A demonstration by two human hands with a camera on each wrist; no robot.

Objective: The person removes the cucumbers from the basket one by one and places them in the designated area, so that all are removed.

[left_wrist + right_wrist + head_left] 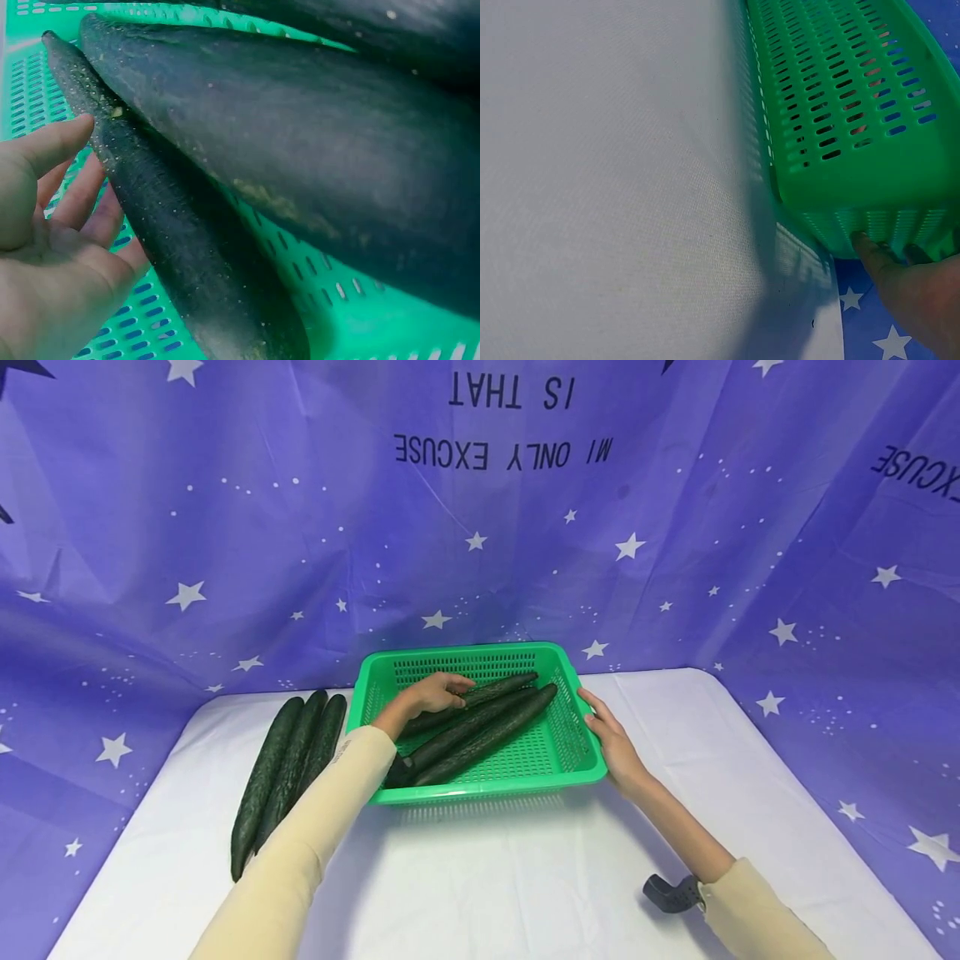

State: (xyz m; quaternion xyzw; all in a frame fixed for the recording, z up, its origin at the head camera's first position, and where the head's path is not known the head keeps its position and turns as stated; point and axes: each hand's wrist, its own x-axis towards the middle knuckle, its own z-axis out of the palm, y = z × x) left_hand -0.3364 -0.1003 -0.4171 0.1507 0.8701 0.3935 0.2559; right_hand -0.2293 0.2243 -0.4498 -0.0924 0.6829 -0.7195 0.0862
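Observation:
A green plastic basket (487,791) stands on the white table with three long dark cucumbers lying slantwise inside. My left hand (437,692) is inside it, at the rearmost cucumber (501,689). In the left wrist view, that hand's loosely spread thumb and fingers (64,146) lie along one side of a cucumber (187,225), without closing round it. My right hand (618,747) holds the basket's right end by the rim. Its fingers (877,255) are against the outer end wall in the right wrist view; some fingertips are hidden.
Three more cucumbers (288,768) lie side by side on the table, left of the basket. A purple star-patterned cloth (480,585) hangs behind and along the sides. Beside the right sleeve is a dark curved piece (670,893); another dark piece (397,772) is under the left forearm.

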